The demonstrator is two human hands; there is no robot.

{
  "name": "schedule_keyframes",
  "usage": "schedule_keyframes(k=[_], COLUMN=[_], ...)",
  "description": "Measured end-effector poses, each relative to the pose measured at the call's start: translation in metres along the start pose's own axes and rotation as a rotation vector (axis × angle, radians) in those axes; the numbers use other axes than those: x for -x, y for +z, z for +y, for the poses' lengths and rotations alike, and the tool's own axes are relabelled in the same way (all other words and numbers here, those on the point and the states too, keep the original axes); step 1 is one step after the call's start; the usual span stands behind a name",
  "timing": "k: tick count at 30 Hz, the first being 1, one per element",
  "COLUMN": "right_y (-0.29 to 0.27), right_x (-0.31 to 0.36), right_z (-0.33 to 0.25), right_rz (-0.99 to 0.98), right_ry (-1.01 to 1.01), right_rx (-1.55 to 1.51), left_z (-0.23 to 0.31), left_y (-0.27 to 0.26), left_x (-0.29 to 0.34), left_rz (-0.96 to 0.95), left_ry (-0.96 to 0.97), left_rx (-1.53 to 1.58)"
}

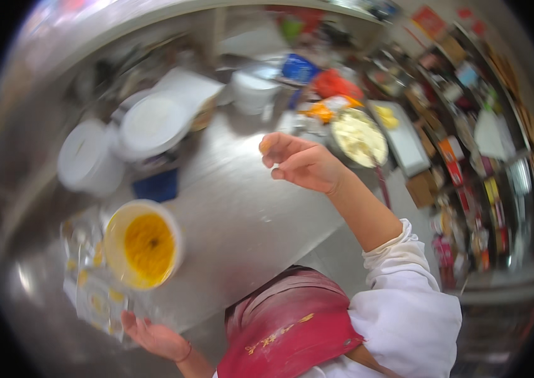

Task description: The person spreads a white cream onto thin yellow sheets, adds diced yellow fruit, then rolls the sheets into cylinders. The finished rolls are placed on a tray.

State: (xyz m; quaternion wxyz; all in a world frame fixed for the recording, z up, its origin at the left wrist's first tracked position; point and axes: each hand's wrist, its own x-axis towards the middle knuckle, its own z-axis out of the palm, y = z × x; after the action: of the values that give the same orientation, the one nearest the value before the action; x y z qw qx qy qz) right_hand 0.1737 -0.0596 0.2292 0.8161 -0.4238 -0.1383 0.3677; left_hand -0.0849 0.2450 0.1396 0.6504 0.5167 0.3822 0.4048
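My right hand (305,165) is raised over the metal table (235,220), fingers loosely bent and apart. An orange-yellow smear or bit shows on one fingertip. Low on the left, at the table's near edge, my left hand (161,341) is turned palm up with its fingers stretched out. It is nearest to a clear plastic sheet or tray (94,302) with yellow spots, and I cannot tell whether they touch. Above that stands a round whitish tub (113,249) holding a yellow mass (147,255) with a dark spot in its middle.
Lidded white tubs (153,126) and a dark blue flat thing (157,185) lie at the left. Farther back are a white container (253,91) and coloured bags (336,85). A bowl of pale cream-coloured stuff (358,135) with a handle stands right, before crowded shelves (468,183).
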Motion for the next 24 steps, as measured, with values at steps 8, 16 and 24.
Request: schedule_keyframes(k=[8,16,24], right_y=[-0.187,-0.480,-0.642], right_x=[0.239,0.289,0.271], right_z=[-0.135,-0.196,-0.197], right_rz=[0.884,1.312,1.350], right_ry=[-0.516,-0.272,-0.190], right_rx=[0.296,0.535,0.598], left_z=[-0.036,-0.091,-0.064], left_y=[0.119,0.212,0.253], left_x=[0.067,0.221,0.304], left_rz=[-0.362,-0.369,-0.396], left_ry=[0.010,-0.071,0.413], left_rx=[-0.032,-0.339,-0.848])
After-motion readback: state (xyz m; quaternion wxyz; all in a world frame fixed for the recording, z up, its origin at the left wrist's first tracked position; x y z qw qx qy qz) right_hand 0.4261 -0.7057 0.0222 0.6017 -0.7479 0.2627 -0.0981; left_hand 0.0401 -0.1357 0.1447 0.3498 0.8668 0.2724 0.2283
